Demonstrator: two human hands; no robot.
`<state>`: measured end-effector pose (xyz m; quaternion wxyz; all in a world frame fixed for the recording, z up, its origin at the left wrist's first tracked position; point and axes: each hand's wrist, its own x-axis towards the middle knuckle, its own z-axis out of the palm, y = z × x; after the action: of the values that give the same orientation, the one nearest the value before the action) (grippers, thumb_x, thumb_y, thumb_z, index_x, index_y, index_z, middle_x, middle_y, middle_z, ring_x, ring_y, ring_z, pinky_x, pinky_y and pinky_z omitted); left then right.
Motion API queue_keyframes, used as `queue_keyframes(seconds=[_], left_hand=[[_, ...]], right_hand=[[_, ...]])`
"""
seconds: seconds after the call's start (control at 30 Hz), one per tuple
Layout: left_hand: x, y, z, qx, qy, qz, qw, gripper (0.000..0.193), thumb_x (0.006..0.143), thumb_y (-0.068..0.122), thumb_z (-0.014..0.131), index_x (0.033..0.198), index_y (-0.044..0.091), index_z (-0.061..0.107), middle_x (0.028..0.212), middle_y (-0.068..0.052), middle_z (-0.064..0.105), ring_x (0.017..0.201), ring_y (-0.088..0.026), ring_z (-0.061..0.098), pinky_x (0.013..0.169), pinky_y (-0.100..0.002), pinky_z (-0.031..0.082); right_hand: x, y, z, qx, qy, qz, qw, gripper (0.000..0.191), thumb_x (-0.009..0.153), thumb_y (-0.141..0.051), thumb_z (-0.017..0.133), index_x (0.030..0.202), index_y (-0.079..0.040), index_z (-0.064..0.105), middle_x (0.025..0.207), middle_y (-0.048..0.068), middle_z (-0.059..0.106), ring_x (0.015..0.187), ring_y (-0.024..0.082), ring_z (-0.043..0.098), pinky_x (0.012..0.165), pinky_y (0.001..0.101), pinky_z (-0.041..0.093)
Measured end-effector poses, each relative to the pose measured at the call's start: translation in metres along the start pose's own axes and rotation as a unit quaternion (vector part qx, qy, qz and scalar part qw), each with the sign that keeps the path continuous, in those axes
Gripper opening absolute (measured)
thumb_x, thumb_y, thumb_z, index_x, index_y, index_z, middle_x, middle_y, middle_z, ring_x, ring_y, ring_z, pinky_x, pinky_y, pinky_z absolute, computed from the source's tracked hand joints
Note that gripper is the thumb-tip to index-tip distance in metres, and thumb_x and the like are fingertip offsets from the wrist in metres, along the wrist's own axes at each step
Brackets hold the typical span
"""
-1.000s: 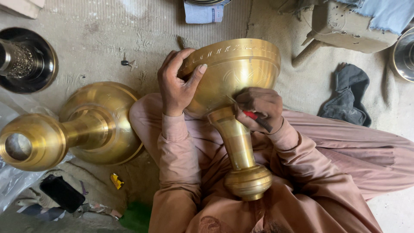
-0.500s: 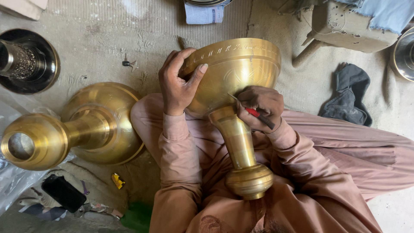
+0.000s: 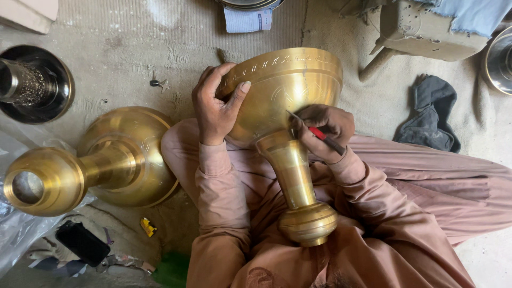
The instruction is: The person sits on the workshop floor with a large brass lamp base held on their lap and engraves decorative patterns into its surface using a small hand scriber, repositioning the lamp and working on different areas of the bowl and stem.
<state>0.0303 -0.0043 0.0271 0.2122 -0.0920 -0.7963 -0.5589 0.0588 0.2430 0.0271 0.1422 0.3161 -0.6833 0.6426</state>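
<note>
Fingers of the left hand (image 3: 216, 106) curl over the rim of the brass goblet-shaped vessel (image 3: 282, 101), thumb pressed flat against its outer wall at about ten o'clock of the bowl — a full, closed grip. That hold looks like the thing to keep firm, I judge, since any roll of the bowl would spoil a scribed line.

Farther left, at nine o'clock of the frame, a second brass vessel (image 3: 106, 160) lies on its side on the floor, well apart from the work, with a dark metal stand (image 3: 32, 82) beyond it at ten o'clock.

The vessel in hand lies tilted across the person's lap, bowl at twelve o'clock, stem running down to the knobbed foot (image 3: 308, 224) at six o'clock.

At the bowl's four o'clock, the right hand (image 3: 322, 130) pinches a thin red-handled engraving tool (image 3: 314, 132) — fingers tight around it, tip touching the brass just above the stem. Resting the heel of that hand on the vessel and taking short, light strokes would likely serve best.

A dark cloth (image 3: 426, 114) lies on the floor at three o'clock.
</note>
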Motion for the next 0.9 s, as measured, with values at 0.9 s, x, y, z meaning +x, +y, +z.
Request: queue_keyframes(seconds=[0.9], left_hand=[[-0.001,-0.003,0.003,-0.012,0.003,-0.004,1.000,0.037,0.100,0.029,0.080,0.123,0.001,0.069,0.106,-0.009,0.069,0.096,-0.021,0.068,0.085,-0.034,0.056]], right_hand=[[0.019,-0.003,0.000,-0.073,-0.089,-0.127,0.985,0.020,0.080,0.009,0.071,0.072,0.001,0.055,0.072,0.017,0.066,0.063,0.025,0.069,0.055,0.0333,0.053]])
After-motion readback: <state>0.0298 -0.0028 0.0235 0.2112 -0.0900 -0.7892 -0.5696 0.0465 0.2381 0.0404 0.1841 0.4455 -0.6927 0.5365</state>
